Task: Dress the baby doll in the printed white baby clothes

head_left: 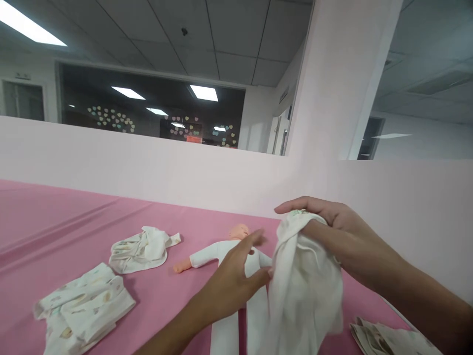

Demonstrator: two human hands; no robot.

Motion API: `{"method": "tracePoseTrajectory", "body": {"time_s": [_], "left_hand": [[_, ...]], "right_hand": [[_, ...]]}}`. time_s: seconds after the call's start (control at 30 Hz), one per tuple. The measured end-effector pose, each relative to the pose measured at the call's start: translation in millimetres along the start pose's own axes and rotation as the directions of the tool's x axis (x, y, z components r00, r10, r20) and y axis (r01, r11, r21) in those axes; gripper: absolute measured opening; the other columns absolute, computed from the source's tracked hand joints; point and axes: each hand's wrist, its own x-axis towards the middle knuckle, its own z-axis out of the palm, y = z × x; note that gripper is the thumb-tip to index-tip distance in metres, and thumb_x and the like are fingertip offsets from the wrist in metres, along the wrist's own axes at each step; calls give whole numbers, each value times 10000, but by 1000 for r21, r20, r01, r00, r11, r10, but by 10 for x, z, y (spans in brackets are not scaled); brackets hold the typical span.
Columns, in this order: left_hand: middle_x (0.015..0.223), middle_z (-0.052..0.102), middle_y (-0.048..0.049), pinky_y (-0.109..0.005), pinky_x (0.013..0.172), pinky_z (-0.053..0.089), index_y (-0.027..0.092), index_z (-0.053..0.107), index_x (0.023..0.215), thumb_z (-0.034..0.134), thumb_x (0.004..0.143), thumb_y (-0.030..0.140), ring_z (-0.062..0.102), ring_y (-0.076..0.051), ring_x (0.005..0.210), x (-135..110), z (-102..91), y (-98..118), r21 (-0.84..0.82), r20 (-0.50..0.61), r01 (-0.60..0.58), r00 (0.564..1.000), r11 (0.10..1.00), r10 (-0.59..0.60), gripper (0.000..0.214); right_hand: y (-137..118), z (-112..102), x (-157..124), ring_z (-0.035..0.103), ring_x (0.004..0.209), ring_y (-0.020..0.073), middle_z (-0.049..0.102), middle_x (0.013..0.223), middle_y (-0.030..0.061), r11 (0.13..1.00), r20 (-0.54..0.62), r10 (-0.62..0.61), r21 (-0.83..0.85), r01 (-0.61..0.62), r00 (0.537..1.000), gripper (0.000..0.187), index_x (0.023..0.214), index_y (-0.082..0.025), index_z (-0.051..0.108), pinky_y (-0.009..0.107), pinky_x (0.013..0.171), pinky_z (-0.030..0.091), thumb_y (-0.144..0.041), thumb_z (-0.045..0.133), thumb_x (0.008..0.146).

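Our right hand is clamped on a bunched white baby garment, gripping its top so the cloth hangs down over the desk. Our left hand is loosely open, fingers spread, its fingertips touching the hanging cloth's near edge. Directly beyond and below our left hand lies a baby doll in a white sleepsuit, face up on the pink desk cover. Well to the left of our hands sit a crumpled patterned garment and, nearer us, a folded patterned garment. Below our right wrist, at the desk's right edge, lies another folded piece. Bare pink surface stretches far left. A pale partition wall borders the desk's far edge.
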Motion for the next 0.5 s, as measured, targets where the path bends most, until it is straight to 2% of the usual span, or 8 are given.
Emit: {"method": "tracePoseTrajectory", "body": {"time_s": [0.1,0.17,0.27,0.33,0.43,0.5], "left_hand": [[1091,682,-8,-277,771,509,294,620,1254,579,937,373,622,-195,961,-60,-62,222,-132,81,2,997,991,9,330],[926,693,15,-240,699,487,265,692,1096,543,957,381,628,-164,828,-172,-149,232,-139,22,16,1000,990,-13,234],[974,699,16,-228,722,497,269,677,1096,534,958,392,642,-170,875,-386,-337,102,-77,-117,56,991,995,-65,234],[1079,692,-8,-242,748,520,267,646,1167,508,959,383,641,-195,954,-535,-483,-29,2,-177,106,979,994,-104,275],[1080,691,-10,-256,776,541,296,616,1227,474,968,447,646,-201,954,-771,-672,-211,123,-207,150,971,981,-123,332],[1118,689,3,-255,818,540,325,624,1215,484,960,487,644,-203,995,-943,-754,-303,170,-267,172,956,970,-123,332]], "right_hand": [[-111,17,-110,587,530,134,669,707,8,995,39,-83,56,80,996,393,1155,-269,679,208,445,409,-453,693,808],[-108,-40,-171,581,510,133,665,688,10,994,-14,-91,58,92,996,384,1124,-261,689,208,429,404,-448,711,789],[-15,-159,-239,562,485,141,663,655,16,998,-115,-50,19,53,992,350,1037,-256,708,217,406,393,-479,722,766],[119,-221,-288,555,493,145,657,635,16,998,-122,-25,-64,17,992,327,964,-255,713,222,414,393,-520,705,773],[411,-222,-405,632,664,188,714,794,39,979,-6,14,-201,-15,1000,317,907,-254,711,251,542,482,-552,653,814],[609,-149,-521,651,792,216,723,900,46,969,100,55,-246,-29,993,318,896,-258,712,279,658,518,-545,579,866]]}}
